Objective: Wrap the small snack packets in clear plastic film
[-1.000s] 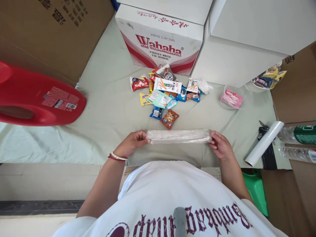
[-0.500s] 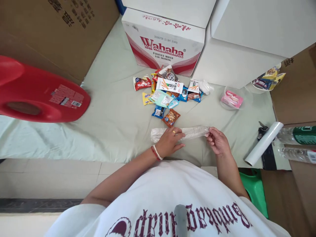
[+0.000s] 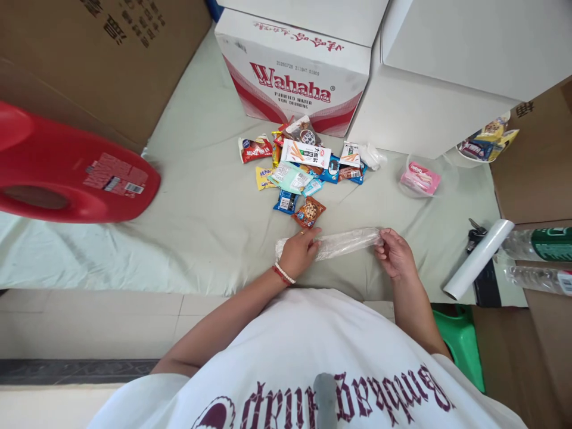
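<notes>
Clear plastic in both hands

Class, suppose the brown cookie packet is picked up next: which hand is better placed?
Probably the left hand: it lies close to the cookie packet, while the right hand, farther off, pinches one end of the plastic.
</notes>
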Available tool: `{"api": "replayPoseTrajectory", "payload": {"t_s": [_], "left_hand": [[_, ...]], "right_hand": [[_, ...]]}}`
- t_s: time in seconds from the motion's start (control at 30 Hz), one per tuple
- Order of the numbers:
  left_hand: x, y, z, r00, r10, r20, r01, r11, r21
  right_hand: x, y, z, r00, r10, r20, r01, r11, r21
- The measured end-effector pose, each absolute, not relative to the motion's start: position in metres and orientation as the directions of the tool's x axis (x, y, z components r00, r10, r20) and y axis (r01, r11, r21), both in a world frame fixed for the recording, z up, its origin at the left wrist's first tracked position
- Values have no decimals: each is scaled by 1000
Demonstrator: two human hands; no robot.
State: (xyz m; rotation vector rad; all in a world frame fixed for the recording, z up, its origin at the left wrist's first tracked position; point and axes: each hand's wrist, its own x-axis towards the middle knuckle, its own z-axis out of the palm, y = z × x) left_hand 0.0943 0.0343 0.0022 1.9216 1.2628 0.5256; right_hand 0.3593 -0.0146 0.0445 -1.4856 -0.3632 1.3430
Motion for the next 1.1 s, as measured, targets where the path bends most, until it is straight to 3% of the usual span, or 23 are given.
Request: {"api": "replayPoseTrajectory", "payload": {"t_s": [0.27, 0.43, 0.57, 0.7, 0.8, 0.87, 0.97, 1.1], "left_hand": [[98, 30, -5, 417, 905, -77, 736, -287, 613], [98, 27, -6, 450, 889, -83, 757, -330, 564], [97, 26, -7, 474, 878, -67, 746, -360, 561], [96, 25, -8, 525, 850, -39, 729, -425, 536], [95, 23, -9, 571, 821, -4, 701, -484, 524], [95, 21, -10, 603, 796, 49, 660, -533, 530], [93, 18, -11, 651, 744, 152, 577, -615, 537], [85, 14, -10, 689, 672, 272, 480, -704, 523]], "right_hand": [[373, -37, 50, 282, 775, -566, -231, -518, -824], [385, -54, 57, 139, 805, -577, -39, -577, -816], [402, -60, 66, -59, 797, -601, 210, -579, -788], [421, -52, 82, -77, 833, -547, 460, -458, -761], [417, -33, 90, 81, 946, -314, 573, -302, -762], [397, -17, 87, 85, 977, -196, 583, -208, -785], [351, 8, 69, -126, 976, -177, 544, -81, -835], [307, 30, 38, -325, 900, -290, 513, -90, -854]]}}
